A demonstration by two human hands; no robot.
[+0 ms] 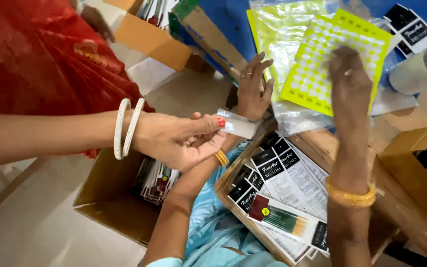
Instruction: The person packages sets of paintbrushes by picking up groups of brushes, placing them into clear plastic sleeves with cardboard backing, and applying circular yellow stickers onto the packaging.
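Note:
My left hand (253,89) lies with fingers spread at the left edge of a yellow sticker sheet (312,79) dotted with round white stickers, touching a clear plastic bag (292,118) under it. My right hand (349,79) is blurred, fingertips down on the sheet's upper right part; its grip is unclear. Below both hands a wooden tray (223,190) holds several flat packs of paint brushes (285,220).
A co-worker's hand (179,141) with white bangles reaches in from the left, pinching a small clear packet (238,123). An open cardboard box (109,202) of packs stands below it. More cardboard boxes (149,37) stand behind, one more box (416,168) at the right, beside a white roll (418,71).

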